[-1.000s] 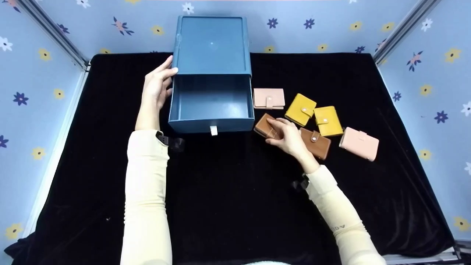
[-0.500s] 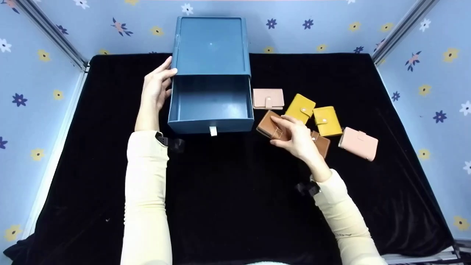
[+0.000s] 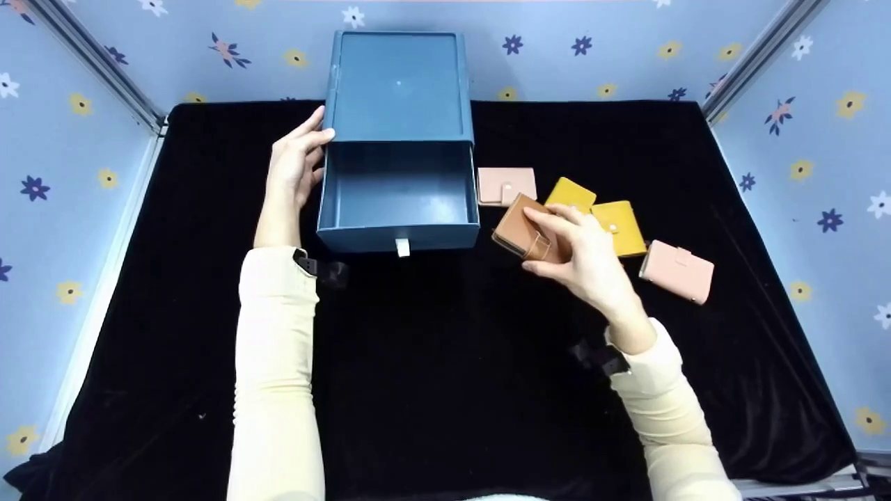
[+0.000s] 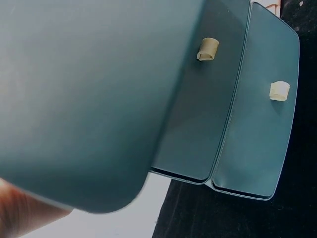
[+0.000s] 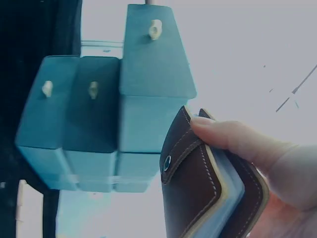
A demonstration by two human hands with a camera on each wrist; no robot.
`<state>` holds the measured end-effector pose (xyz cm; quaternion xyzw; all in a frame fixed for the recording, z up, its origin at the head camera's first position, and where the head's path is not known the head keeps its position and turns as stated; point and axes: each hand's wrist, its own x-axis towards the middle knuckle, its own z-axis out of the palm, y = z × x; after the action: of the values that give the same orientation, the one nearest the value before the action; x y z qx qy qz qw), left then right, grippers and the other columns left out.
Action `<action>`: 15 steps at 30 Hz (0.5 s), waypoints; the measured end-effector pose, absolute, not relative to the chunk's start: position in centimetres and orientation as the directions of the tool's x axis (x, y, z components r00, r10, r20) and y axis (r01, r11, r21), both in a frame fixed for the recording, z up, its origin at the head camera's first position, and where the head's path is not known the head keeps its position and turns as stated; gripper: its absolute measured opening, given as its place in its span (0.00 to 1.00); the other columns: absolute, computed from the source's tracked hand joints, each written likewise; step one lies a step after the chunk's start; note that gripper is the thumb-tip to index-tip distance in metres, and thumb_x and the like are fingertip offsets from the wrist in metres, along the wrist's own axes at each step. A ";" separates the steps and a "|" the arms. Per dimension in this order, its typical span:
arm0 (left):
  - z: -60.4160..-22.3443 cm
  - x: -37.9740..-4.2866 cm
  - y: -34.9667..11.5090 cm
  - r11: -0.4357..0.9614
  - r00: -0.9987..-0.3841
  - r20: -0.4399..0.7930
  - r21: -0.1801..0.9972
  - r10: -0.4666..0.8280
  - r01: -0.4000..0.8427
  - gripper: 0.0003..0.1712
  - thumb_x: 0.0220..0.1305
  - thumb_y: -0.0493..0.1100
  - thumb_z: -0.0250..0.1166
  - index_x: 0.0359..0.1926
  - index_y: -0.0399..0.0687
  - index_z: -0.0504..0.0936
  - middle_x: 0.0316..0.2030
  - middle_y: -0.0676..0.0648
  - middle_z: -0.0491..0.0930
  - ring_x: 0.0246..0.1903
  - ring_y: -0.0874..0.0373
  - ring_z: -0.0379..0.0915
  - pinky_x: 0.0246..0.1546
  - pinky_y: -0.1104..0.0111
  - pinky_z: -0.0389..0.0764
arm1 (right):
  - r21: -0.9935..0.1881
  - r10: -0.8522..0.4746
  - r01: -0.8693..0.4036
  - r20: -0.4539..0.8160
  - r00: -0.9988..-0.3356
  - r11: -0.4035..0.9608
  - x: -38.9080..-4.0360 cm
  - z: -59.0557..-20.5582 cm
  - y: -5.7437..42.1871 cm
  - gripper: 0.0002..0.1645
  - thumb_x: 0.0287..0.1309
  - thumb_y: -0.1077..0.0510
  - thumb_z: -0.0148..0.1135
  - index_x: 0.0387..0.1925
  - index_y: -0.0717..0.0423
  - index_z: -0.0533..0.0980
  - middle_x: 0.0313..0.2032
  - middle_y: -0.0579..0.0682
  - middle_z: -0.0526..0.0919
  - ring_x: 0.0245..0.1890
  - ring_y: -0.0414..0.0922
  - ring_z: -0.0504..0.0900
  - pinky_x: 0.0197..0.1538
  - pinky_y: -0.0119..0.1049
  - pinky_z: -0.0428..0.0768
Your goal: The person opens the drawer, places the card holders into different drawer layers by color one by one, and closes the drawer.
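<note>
My right hand (image 3: pixel 592 261) pinches a brown leather card holder (image 3: pixel 522 226) between thumb and fingers. The right wrist view shows this card holder (image 5: pixel 190 173) with a snap strap and clear sleeves inside. My left hand (image 3: pixel 296 160) rests against the left side of a blue drawer cabinet (image 3: pixel 400 83), its thumb at the front top corner. The cabinet's top drawer (image 3: pixel 400 238) is pulled out, and its visible inside is bare. In the left wrist view, two lower drawers (image 4: pixel 252 114) are closed. The second brown card holder is hidden behind my right hand.
A pink card holder (image 3: pixel 506 186) lies beside the drawer's right side. Two yellow card holders (image 3: pixel 571 193) and another pink one (image 3: pixel 677 271) lie farther right. Black cloth (image 3: pixel 431 376) covers the table, with flowered panels (image 3: pixel 578 69) around it.
My right hand has lifted the brown card holder off the cloth and carried it slightly up and to the right, covering the second brown one. My left hand has stayed in place.
</note>
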<state>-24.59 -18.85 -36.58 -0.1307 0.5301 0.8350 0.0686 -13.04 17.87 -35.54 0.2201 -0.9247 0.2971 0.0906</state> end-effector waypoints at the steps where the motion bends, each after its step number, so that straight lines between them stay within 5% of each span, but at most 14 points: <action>1: -36.6 -24.6 -18.9 -0.427 -0.957 -0.289 0.869 -0.024 -0.252 0.36 0.50 0.37 0.65 0.62 0.57 0.65 0.61 0.57 0.61 0.59 0.61 0.58 0.54 0.61 0.61 | -0.512 -0.357 -0.466 0.301 -0.884 0.722 -13.0 -35.2 17.8 0.37 0.35 0.53 0.74 0.54 0.51 0.73 0.53 0.59 0.70 0.51 0.54 0.67 0.49 0.56 0.59; 5: -36.6 -24.6 -18.8 -0.425 -0.957 -0.288 0.870 -0.027 -0.250 0.36 0.50 0.37 0.65 0.61 0.57 0.66 0.61 0.57 0.61 0.58 0.61 0.59 0.54 0.61 0.61 | -0.522 -0.378 -0.484 0.302 -0.875 0.702 -13.1 -34.0 17.2 0.38 0.36 0.53 0.73 0.55 0.49 0.72 0.54 0.57 0.70 0.53 0.52 0.66 0.47 0.59 0.57; 15: -36.6 -24.6 -18.9 -0.407 -0.954 -0.299 0.874 -0.021 -0.264 0.35 0.51 0.38 0.65 0.61 0.60 0.66 0.62 0.58 0.59 0.61 0.61 0.54 0.54 0.62 0.61 | -0.510 -0.466 -0.604 0.385 -0.797 0.612 -14.4 -32.0 15.0 0.37 0.37 0.54 0.73 0.54 0.51 0.72 0.54 0.56 0.70 0.48 0.49 0.68 0.49 0.43 0.65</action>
<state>-24.63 -18.90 -36.56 -0.1324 0.5394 0.8283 0.0734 -14.42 14.97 -32.03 0.3003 -0.8913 0.3223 0.1071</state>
